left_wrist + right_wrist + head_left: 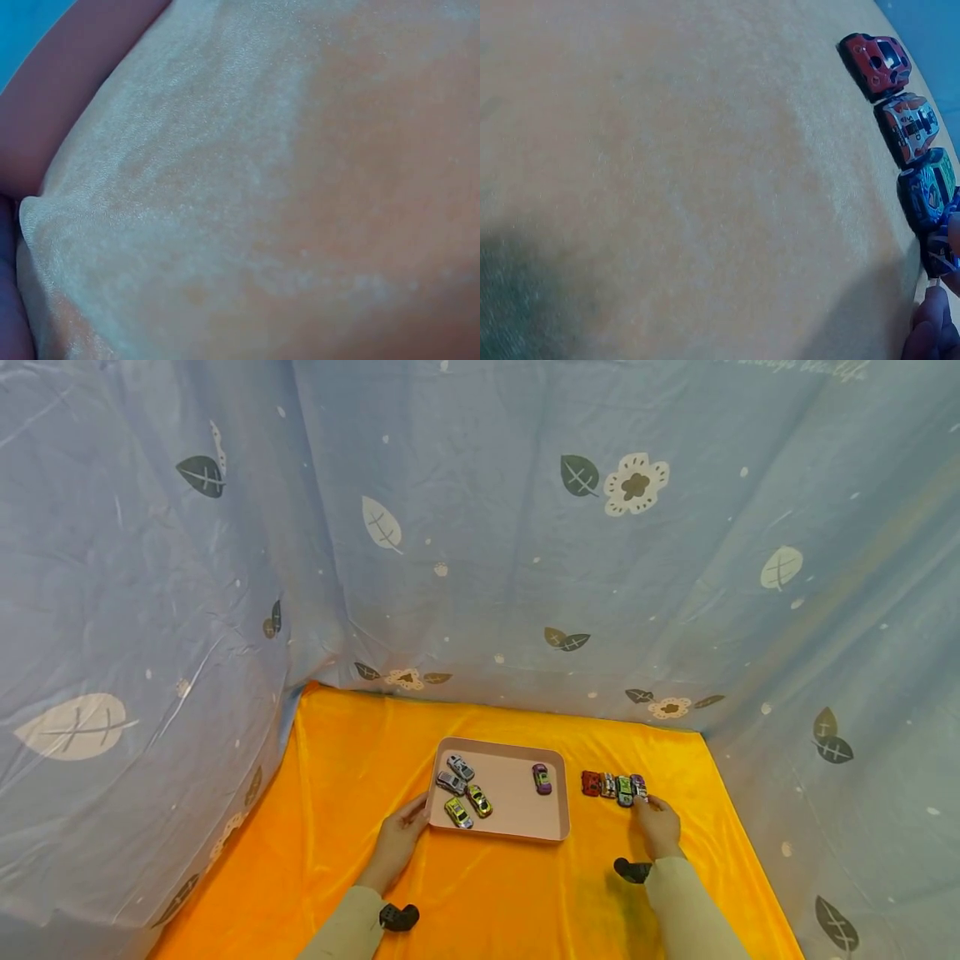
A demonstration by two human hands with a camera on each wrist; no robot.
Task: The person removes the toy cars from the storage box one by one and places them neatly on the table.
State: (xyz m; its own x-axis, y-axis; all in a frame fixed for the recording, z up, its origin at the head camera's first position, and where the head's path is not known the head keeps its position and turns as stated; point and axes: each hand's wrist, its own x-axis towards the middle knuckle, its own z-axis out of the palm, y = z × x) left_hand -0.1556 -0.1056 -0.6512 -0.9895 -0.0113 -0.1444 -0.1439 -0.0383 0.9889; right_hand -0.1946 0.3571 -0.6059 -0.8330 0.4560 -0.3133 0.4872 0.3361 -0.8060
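My left hand (400, 837) grips the left edge of a pale pink tray (513, 802) in the head view. Inside the tray, two silver toy cars (461, 767) and two yellow ones (458, 813) cluster at the left, while a purple toy car (542, 779) sits alone at the right. Beyond the tray's right side, toy cars stand in a row: a red car (877, 64), a white-and-orange car (911, 127), a green-topped car (625, 791) and a purple-and-white car (638, 785). The fingers of my right hand (660, 827) pinch that last car, partly covering it.
An orange plush cloth (495, 893) lies under everything. Blue-grey curtains (480, 568) printed with leaves and flowers rise behind and at both sides. Dark wrist-worn devices (399, 917) stick out near both sleeves.
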